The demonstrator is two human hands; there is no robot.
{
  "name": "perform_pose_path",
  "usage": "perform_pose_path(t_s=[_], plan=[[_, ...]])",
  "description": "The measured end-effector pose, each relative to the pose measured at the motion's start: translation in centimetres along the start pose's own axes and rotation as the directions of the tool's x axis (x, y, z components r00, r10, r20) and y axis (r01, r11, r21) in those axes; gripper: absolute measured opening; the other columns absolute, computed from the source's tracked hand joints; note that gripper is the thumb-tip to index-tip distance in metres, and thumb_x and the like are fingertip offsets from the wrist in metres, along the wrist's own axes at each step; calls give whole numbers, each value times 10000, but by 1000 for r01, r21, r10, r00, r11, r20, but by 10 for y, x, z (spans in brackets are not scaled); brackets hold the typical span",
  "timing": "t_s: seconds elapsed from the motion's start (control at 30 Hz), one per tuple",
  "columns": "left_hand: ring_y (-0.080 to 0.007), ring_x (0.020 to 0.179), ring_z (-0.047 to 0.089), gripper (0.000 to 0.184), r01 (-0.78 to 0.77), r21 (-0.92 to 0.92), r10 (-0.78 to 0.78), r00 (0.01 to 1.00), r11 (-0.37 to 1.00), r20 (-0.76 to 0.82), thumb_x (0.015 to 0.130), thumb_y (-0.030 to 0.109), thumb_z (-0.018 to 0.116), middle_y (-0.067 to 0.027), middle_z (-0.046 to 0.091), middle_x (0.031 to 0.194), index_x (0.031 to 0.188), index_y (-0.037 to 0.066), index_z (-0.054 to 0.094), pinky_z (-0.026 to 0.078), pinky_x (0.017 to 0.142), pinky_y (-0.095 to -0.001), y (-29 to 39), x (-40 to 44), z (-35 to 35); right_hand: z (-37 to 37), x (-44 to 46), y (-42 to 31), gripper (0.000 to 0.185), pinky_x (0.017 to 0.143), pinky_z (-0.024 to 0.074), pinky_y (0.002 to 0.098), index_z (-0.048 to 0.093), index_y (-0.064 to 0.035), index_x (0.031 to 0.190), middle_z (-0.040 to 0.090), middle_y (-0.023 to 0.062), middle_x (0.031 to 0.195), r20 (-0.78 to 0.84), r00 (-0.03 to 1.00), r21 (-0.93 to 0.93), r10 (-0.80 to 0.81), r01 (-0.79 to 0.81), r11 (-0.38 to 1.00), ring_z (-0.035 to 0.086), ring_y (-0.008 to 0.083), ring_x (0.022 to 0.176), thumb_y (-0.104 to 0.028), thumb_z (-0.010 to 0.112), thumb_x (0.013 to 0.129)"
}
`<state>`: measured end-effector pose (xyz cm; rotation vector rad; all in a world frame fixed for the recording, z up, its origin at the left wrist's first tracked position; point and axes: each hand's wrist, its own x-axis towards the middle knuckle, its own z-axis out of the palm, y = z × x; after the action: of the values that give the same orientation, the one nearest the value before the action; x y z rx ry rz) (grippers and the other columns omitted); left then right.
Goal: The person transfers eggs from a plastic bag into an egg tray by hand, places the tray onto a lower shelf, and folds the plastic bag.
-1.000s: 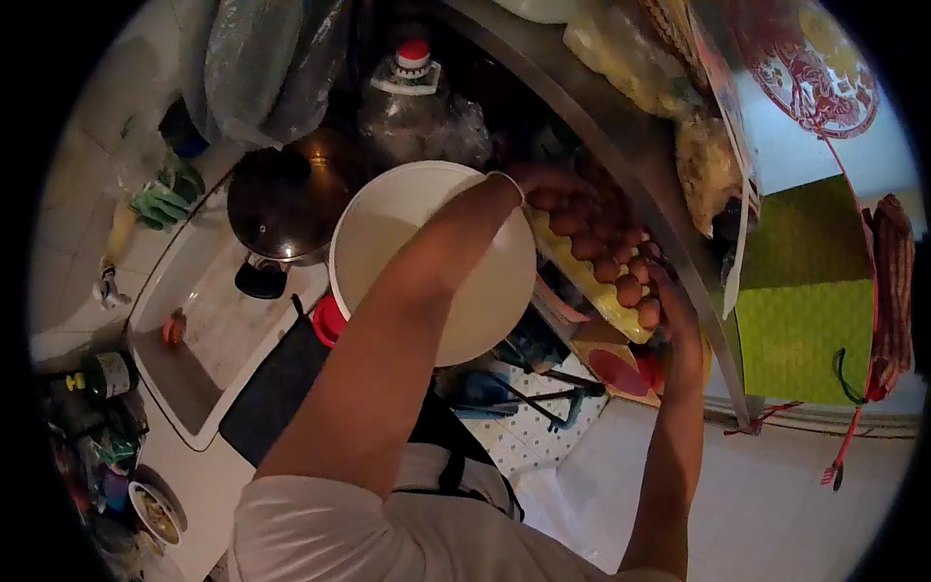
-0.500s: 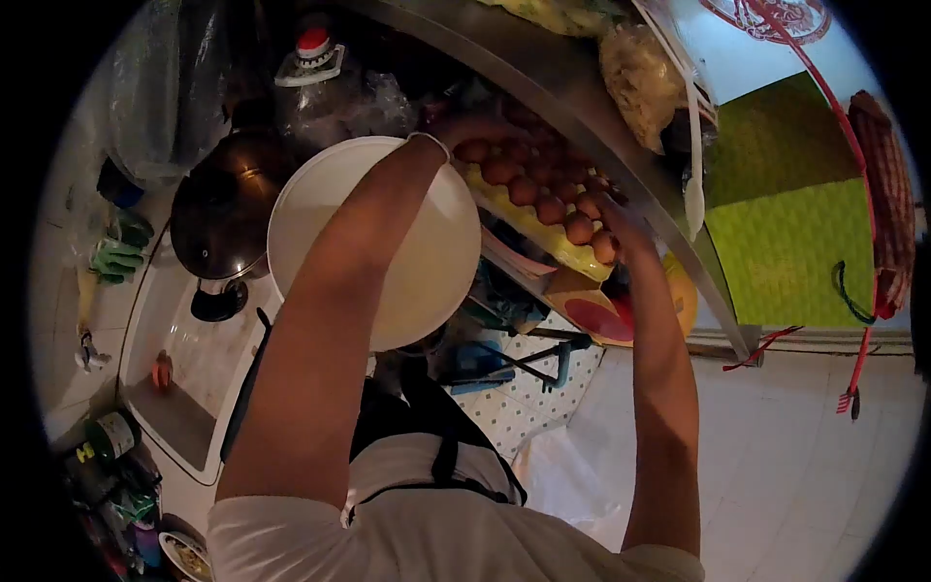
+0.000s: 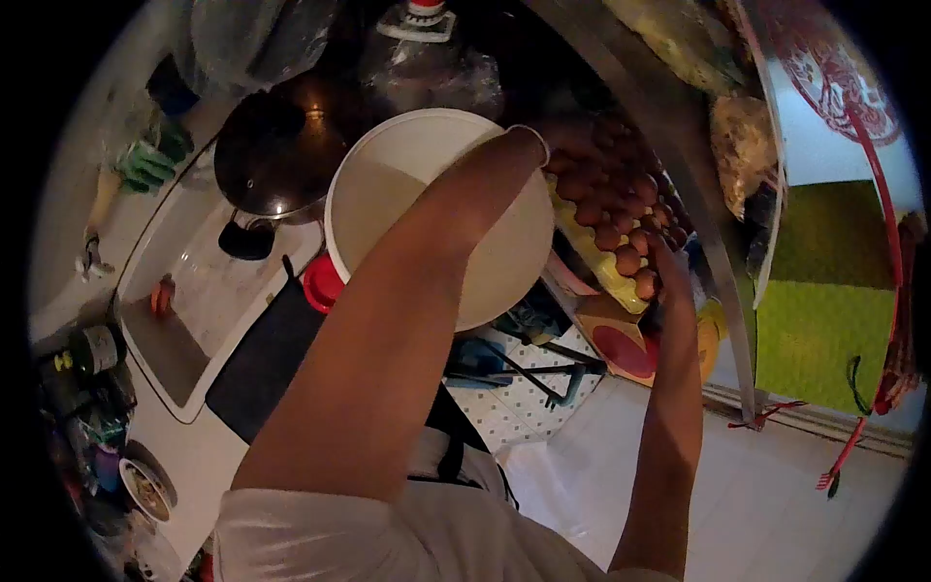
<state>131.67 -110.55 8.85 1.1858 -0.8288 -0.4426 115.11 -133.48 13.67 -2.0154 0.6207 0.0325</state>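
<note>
A tray of brown eggs [image 3: 628, 257] on yellow packing [image 3: 592, 254] lies to the right of a large white bucket [image 3: 369, 209]. My left arm reaches across the bucket's mouth, a band [image 3: 541, 145] around its wrist. Deep shadow at the far left end of the eggs covers most of my left hand [image 3: 572, 138], so its fingers cannot be made out. At the near right edge of the egg tray, my right hand [image 3: 672, 272] is closed along the side, with its fingertips partly hidden. Pale contents show inside the bucket under my left forearm.
Left of the bucket stands a lidded pot [image 3: 276, 160] by a white sink [image 3: 189, 378]. A red round object [image 3: 323, 283] and black mat [image 3: 254, 364] lie nearby. A metal shelf edge [image 3: 713, 218] runs close right of the eggs; a green box [image 3: 824, 335] stands beyond it.
My view has swung, so the bucket, eggs and shelf appear further right. Both hands remain beside the eggs. The red round object and more of the black mat have come into sight.
</note>
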Motion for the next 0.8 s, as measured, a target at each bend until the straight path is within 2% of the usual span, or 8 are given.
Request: perform_pose_path(t_s=[0.27, 0.43, 0.47, 0.5, 0.57, 0.67, 0.73, 0.8], plan=[[-172, 937, 577, 645, 377, 478, -384, 919, 793, -86, 695, 465, 752, -78, 638, 1027, 1110, 0, 586, 476, 806, -310, -21, 5, -8, 0, 2, 2, 401, 811, 427, 320, 550, -24, 1149, 536, 66, 1095, 56, 998, -191, -42, 52, 980, 509, 174, 1000, -268, 604, 836], [-175, 788, 603, 584, 252, 291, -270, 963, 923, 22, 719, 496, 722, -73, 661, 951, 1044, 19, 634, 490, 692, -334, -26, -2, -3, -7, 21, 6, 477, 718, 439, 298, 519, -57, 1185, 553, 37, 979, 146, 987, -83, -62, 75, 994, 538, 160, 855, -360, 615, 829], [-176, 772, 605, 577, 218, 256, -234, 972, 942, 33, 724, 496, 718, -70, 662, 956, 1045, 23, 635, 491, 677, -338, -30, 0, -2, -12, 22, 6, 480, 751, 451, 304, 509, -68, 1210, 562, 37, 1039, 236, 966, -28, 107, -104, 994, 542, 148, 913, -364, 607, 845], [-168, 801, 601, 585, 295, 214, -313, 948, 931, 51, 734, 482, 719, -67, 662, 961, 1097, 36, 612, 487, 705, -326, -38, 4, -5, -14, 23, 7, 483, 783, 463, 311, 500, -79, 1236, 572, 36, 1100, 333, 906, 12, 263, -283, 959, 546, 136, 971, -368, 598, 861], [-161, 830, 597, 597, 368, 170, -386, 918, 914, 90, 744, 469, 720, -63, 663, 967, 1149, 49, 589, 482, 732, -315, -34, 10, -8, -6, 28, 25, 470, 793, 463, 313, 507, -78, 1225, 571, 44, 1117, 269, 941, 31, 204, -220, 975, 547, 142, 987, -362, 598, 861], [-140, 891, 581, 673, 424, 510, -550, 827, 748, 119, 768, 380, 733, -34, 635, 1056, 1302, 72, 464, 479, 775, -287, -33, 16, -11, -4, 31, 32, 587, 718, 448, 292, 434, -64, 1266, 554, 43, 1033, 134, 971, 4, 198, -200, 980, 533, 140, 863, -375, 644, 815], [-127, 914, 568, 746, 162, 259, -191, 978, 952, 89, 782, 326, 729, -20, 596, 1135, 1386, 112, 348, 487, 760, -263, -63, 18, -10, 3, 28, 39, 730, 633, 433, 267, 355, -51, 1317, 539, 34, 930, 80, 969, -30, 234, -232, 972, 518, 131, 722, -395, 690, 768], [-118, 902, 568, 729, 98, 207, -122, 986, 973, 110, 784, 296, 730, -14, 580, 1156, 1387, 138, 352, 494, 727, -269, -55, 12, -9, 15, 21, 56, 779, 767, 444, 300, 297, -30, 1343, 546, 90, 1037, -43, 999, 24, 21, -20, 999, 548, 184, 871, -370, 702, 771]])
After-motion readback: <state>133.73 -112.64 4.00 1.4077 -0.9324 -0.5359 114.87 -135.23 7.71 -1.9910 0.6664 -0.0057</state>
